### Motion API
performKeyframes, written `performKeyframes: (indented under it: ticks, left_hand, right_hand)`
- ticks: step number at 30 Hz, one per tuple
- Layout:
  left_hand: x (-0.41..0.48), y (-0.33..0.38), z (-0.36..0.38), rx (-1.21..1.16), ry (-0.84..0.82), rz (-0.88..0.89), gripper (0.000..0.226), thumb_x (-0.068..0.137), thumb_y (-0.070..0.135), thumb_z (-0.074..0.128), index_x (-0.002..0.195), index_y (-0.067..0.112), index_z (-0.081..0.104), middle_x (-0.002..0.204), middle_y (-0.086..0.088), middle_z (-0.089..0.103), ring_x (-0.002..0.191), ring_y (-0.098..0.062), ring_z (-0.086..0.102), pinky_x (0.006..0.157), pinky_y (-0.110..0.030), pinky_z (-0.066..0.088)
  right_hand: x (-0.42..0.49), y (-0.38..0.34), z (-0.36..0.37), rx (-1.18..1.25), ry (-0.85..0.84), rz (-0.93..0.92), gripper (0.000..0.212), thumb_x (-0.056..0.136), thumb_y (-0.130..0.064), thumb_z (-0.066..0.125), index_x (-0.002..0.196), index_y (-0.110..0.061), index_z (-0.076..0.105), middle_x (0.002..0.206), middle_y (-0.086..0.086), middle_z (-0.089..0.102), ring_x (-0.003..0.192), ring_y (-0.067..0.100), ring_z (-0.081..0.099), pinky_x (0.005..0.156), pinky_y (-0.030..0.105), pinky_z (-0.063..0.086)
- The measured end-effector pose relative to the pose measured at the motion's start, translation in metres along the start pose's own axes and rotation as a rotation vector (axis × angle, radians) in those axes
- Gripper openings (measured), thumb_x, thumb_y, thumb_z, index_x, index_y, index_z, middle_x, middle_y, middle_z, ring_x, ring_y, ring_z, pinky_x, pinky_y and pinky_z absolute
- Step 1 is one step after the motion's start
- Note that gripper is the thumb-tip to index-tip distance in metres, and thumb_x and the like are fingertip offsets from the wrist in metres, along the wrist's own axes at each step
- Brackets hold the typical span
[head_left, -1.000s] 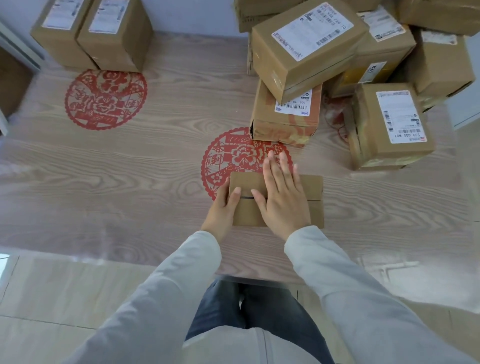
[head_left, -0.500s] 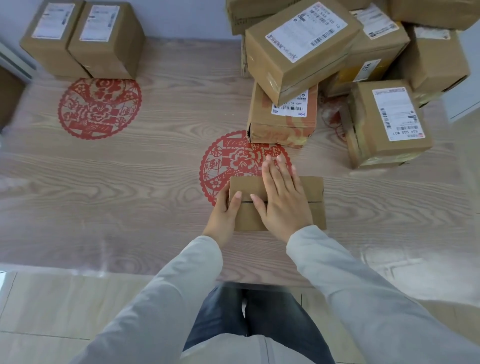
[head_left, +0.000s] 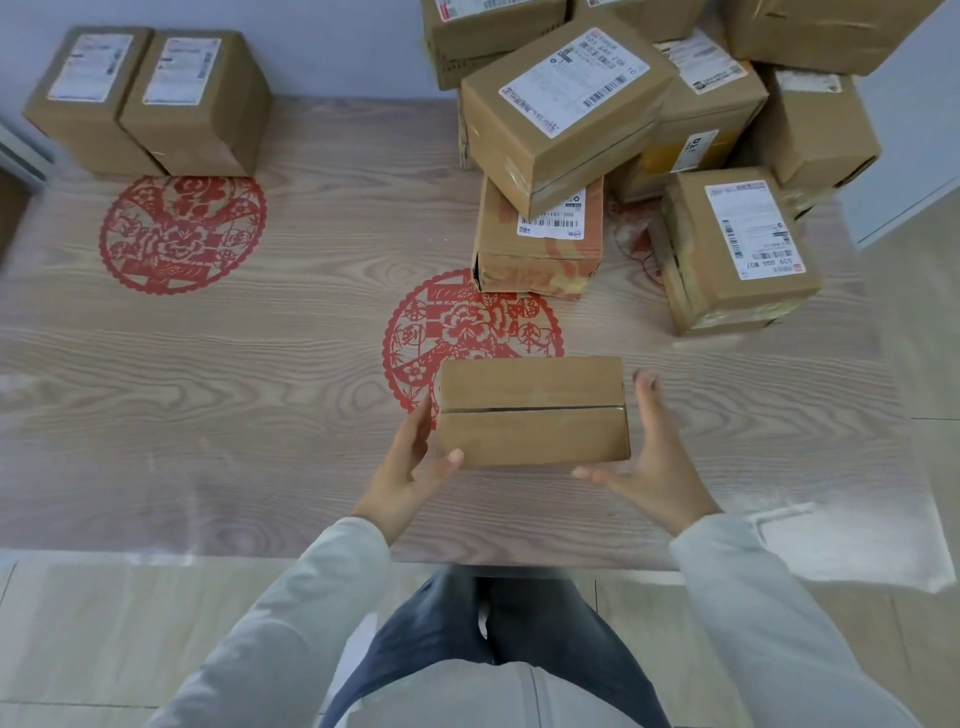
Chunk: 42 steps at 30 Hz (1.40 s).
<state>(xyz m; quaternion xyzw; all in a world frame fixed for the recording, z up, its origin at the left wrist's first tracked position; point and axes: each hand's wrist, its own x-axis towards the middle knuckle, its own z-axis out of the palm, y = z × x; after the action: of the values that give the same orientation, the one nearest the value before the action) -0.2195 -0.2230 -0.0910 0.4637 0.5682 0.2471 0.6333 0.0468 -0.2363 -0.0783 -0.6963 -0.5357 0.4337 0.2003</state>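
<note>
A small plain cardboard box (head_left: 530, 410) lies on the wood-grain table (head_left: 260, 389) near its front edge, with a dark seam running along its top. My left hand (head_left: 410, 467) is against the box's left end, fingers straight along the side and thumb touching the near left corner. My right hand (head_left: 654, 462) hovers just off the right end, palm turned toward the box, fingers spread and slightly blurred, holding nothing.
A pile of labelled parcels (head_left: 566, 109) fills the back right, with one parcel (head_left: 737, 249) standing apart at the right. Two more parcels (head_left: 145, 98) stand at the back left. Red paper-cut circles (head_left: 182, 234) lie on the table.
My right hand has lifted off the top of the box and moved to its right end. My left thumb has slipped from the top to the near corner.
</note>
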Motion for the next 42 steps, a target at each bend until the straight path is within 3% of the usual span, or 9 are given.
performKeyframes:
  ticks: [6,11,15,21,26,29,33,38,42]
  left_hand:
    - [0.009,0.01,0.006,-0.001,0.051,0.02,0.058,0.084,0.037,0.066,0.134,0.031,0.038,0.126,0.011,0.058,0.111,0.009,0.056,0.092,-0.014,0.047]
    - [0.011,0.025,0.008,0.018,0.122,0.035,0.037,0.089,0.035,0.063,0.122,0.029,0.046,0.106,0.016,0.065,0.096,0.008,0.063,0.077,-0.013,0.05]
    - [0.015,0.03,0.018,-0.021,0.226,-0.037,0.01,0.096,0.033,0.05,0.106,0.032,0.052,0.097,0.012,0.067,0.085,0.001,0.065,0.071,-0.017,0.047]
    - [0.031,0.02,0.021,-0.008,0.241,-0.148,0.032,0.098,0.038,0.046,0.124,0.02,0.049,0.105,0.006,0.066,0.094,-0.01,0.063,0.079,-0.026,0.049]
    - [0.037,0.012,0.02,0.025,0.241,-0.197,0.042,0.097,0.044,0.046,0.132,0.02,0.047,0.113,0.002,0.066,0.104,-0.016,0.062,0.097,-0.04,0.046]
    - [0.034,0.013,0.019,0.014,0.244,-0.172,0.043,0.097,0.042,0.045,0.137,0.025,0.043,0.117,0.005,0.064,0.106,-0.013,0.06,0.096,-0.035,0.045]
    - [0.031,0.013,0.022,0.01,0.24,-0.154,0.044,0.098,0.038,0.047,0.139,0.024,0.041,0.119,0.004,0.063,0.107,-0.013,0.06,0.096,-0.034,0.046]
    - [0.034,0.013,0.024,-0.028,0.244,-0.141,0.039,0.098,0.034,0.049,0.134,0.023,0.044,0.112,0.005,0.065,0.1,-0.012,0.064,0.091,-0.035,0.051]
    - [0.035,0.011,0.025,-0.047,0.258,-0.124,0.036,0.097,0.032,0.049,0.132,0.028,0.042,0.11,0.009,0.064,0.097,-0.006,0.063,0.078,-0.021,0.05]
  right_hand:
    - [0.004,-0.004,0.008,0.162,0.088,0.033,0.092,0.069,-0.027,0.083,0.145,-0.018,0.032,0.135,-0.011,0.046,0.122,0.002,0.04,0.101,0.019,0.033]
    - [0.006,-0.023,-0.004,0.195,0.206,0.136,0.029,0.084,-0.044,0.064,0.102,-0.021,0.06,0.092,-0.012,0.064,0.092,0.012,0.061,0.066,0.011,0.04]
    - [0.013,-0.032,0.002,0.123,0.157,0.261,0.045,0.084,-0.062,0.052,0.088,-0.018,0.063,0.083,-0.007,0.065,0.081,0.013,0.061,0.066,0.025,0.044]
    - [0.031,-0.027,0.016,-0.122,0.105,0.382,0.066,0.084,-0.073,0.036,0.09,-0.012,0.06,0.087,0.002,0.065,0.084,0.023,0.059,0.074,0.034,0.045]
    - [0.03,-0.02,0.029,-0.183,0.129,0.407,0.073,0.09,-0.064,0.034,0.137,-0.008,0.039,0.132,0.013,0.053,0.119,0.031,0.05,0.094,0.039,0.042]
    - [0.022,-0.026,0.034,-0.427,0.269,0.144,0.085,0.091,-0.062,0.027,0.152,-0.007,0.004,0.159,0.016,0.006,0.147,0.029,0.001,0.12,0.04,0.007]
    - [0.027,-0.04,0.05,-0.683,0.111,-0.187,0.089,0.082,-0.07,-0.011,0.149,-0.011,-0.016,0.155,0.008,-0.026,0.141,0.019,-0.031,0.109,0.029,-0.029]
    - [0.041,-0.044,0.072,-0.794,0.068,-0.356,0.074,0.098,-0.055,0.01,0.147,-0.001,0.019,0.157,0.015,0.016,0.146,0.023,0.004,0.118,0.039,0.0]
    - [0.042,-0.036,0.075,-0.834,0.099,-0.405,0.072,0.097,-0.052,0.022,0.149,-0.002,0.019,0.158,0.013,0.015,0.147,0.025,0.008,0.117,0.043,0.009]
